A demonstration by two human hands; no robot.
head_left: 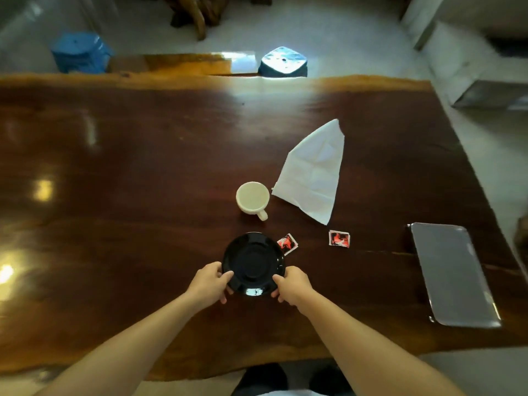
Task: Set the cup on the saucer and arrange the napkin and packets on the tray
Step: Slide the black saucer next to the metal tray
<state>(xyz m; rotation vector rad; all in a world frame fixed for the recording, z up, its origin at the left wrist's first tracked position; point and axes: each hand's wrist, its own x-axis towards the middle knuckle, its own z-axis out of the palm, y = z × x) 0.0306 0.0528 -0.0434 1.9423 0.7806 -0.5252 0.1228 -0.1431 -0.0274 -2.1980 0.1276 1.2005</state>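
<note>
I have the left hand (211,280) and the right hand (292,284) clamped on opposite near edges of the black saucer (253,263), fingers curled round its rim, and I cannot tell whether it rests on the table (143,167) or is just lifted. My worry is the glossy rim slipping if one hand lets go first, or the saucer's far right edge dragging the nearer packet (287,243), which touches it just beyond my right hand. A second packet (339,238) lies further right, apart from both hands. Straight beyond the saucer stands the cream cup (253,198), upright, handle toward me; a careless reach could tip it. The white napkin (313,174) lies beyond and right of the cup, and the metal tray (454,275) sits far to my right, bare.
</note>
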